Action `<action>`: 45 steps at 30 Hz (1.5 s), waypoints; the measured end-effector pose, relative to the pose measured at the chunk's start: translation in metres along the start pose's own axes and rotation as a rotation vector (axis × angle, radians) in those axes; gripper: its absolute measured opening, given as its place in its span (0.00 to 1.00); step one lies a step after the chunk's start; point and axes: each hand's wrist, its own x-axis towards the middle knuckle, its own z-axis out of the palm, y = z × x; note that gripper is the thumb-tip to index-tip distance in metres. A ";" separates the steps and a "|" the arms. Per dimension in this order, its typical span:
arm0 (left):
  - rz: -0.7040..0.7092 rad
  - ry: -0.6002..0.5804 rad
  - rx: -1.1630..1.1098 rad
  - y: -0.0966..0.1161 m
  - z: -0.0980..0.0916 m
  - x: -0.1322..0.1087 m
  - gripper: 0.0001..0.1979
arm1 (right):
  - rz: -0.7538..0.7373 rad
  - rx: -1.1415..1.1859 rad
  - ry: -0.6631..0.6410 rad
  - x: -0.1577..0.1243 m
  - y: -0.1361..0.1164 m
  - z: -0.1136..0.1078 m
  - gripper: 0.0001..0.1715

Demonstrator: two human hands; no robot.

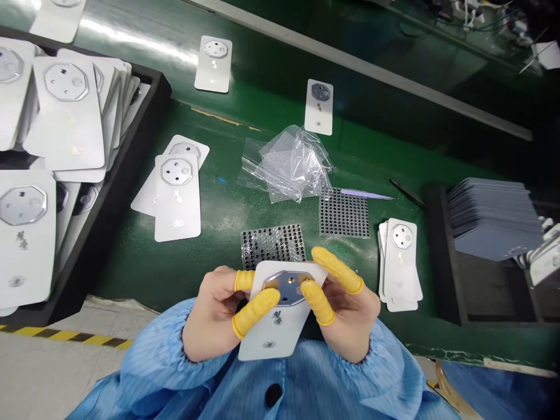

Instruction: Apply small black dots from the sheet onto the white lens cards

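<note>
A white panel (273, 335) with rounded corners and a shiny octagonal inset is tilted in front of my chest, between both hands. My left hand (214, 318) grips its left edge, the thumb in a yellow finger cot lying on the front beside the inset. On the other side my right hand (347, 315) holds it, thumb pressed at the inset's right part and the index finger raised by the upper right corner. Fingers behind the panel are hidden. Just beyond it lies a sheet of small black dots (280, 239); a second dotted sheet (343, 219) carries purple tweezers (365, 193).
Crumpled clear plastic (295, 166) lies mid-bench. Similar panels (177, 201) rest left of it, with another stack (399, 268) at right. A black tray (144, 140) at left holds many panels. Grey sheets (494, 219) fill part of a right-hand tray (446, 280). Dark tweezers (408, 193) lie nearby.
</note>
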 end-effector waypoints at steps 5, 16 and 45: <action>-0.014 0.119 -0.060 0.000 0.007 0.003 0.08 | 0.178 0.072 0.002 0.004 0.003 0.005 0.26; -0.235 0.153 -0.307 0.007 0.012 0.018 0.18 | 0.376 0.234 -0.043 0.022 0.001 -0.002 0.20; -0.012 0.187 0.103 -0.030 -0.008 0.042 0.23 | 0.349 -1.108 -0.071 0.183 0.069 -0.126 0.39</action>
